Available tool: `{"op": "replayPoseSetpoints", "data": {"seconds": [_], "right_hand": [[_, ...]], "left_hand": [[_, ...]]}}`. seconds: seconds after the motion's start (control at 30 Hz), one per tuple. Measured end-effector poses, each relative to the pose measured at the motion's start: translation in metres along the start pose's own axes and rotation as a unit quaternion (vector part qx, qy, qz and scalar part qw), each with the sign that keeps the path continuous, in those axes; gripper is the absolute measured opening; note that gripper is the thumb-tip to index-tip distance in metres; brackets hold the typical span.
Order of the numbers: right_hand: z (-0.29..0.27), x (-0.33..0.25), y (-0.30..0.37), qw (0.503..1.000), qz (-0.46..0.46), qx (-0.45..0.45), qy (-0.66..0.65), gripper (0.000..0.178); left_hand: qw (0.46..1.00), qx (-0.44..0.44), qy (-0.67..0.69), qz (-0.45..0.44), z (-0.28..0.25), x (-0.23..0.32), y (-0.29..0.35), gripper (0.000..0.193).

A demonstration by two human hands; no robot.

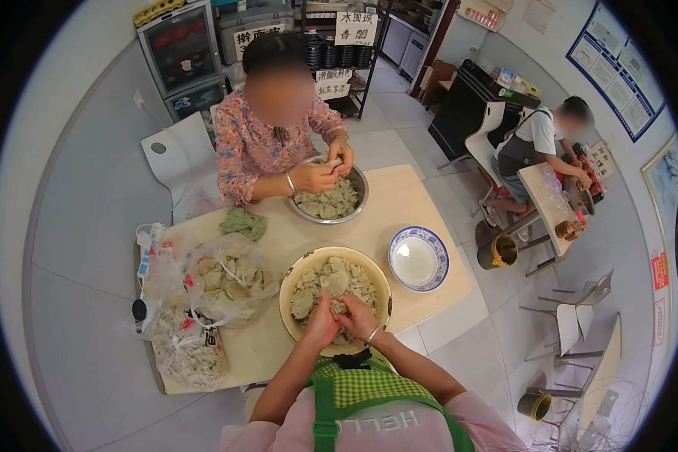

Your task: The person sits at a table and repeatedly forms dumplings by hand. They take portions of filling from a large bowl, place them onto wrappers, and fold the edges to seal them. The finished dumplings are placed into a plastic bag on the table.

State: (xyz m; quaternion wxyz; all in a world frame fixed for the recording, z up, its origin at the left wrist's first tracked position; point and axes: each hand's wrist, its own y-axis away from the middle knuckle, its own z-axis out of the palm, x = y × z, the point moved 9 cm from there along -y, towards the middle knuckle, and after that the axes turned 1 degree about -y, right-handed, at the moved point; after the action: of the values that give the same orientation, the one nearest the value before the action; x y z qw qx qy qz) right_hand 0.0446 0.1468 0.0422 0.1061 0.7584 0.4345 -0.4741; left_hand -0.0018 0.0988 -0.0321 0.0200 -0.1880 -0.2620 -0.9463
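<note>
A cream enamel basin [285,300] with a chipped dark rim stands at the table's near edge, filled with grey-green, thin, flaky pieces [334,280]. Over its near side, my left hand [322,321] and my right hand [359,318] meet with fingers closed. Between them is a small grey-green piece [339,306], mostly hidden by the fingers. Right of the basin sits a blue-and-white bowl [446,260] with cloudy, whitish liquid. Across from me, a person in a floral shirt pinches a similar piece over a steel bowl [363,197] full of such pieces.
Clear plastic bags [230,275] of flat pieces and a stuffed bag [188,360] crowd the table's left side. A green cloth [242,224] lies near the far edge. Another person works at a side table [539,188] on the right. A bin [497,252] stands on the floor.
</note>
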Motion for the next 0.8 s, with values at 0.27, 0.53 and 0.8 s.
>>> {"op": "replayPoseSetpoints", "data": {"seconds": [0.27,0.53,0.8], "right_hand": [[-0.005,0.047,0.007,0.981,0.194,0.017,0.001,0.022],[-0.002,0.051,0.008,0.983,0.166,0.062,0.053,0.019],[-0.011,0.100,0.008,0.963,0.255,0.079,-0.038,0.038]], "left_hand": [[0.935,0.089,-0.330,0.093,-0.019,0.011,0.005,0.034],[0.872,0.104,-0.462,0.126,-0.012,0.018,0.006,0.017],[0.859,0.138,-0.466,0.159,-0.007,0.017,0.010,0.027]]}}
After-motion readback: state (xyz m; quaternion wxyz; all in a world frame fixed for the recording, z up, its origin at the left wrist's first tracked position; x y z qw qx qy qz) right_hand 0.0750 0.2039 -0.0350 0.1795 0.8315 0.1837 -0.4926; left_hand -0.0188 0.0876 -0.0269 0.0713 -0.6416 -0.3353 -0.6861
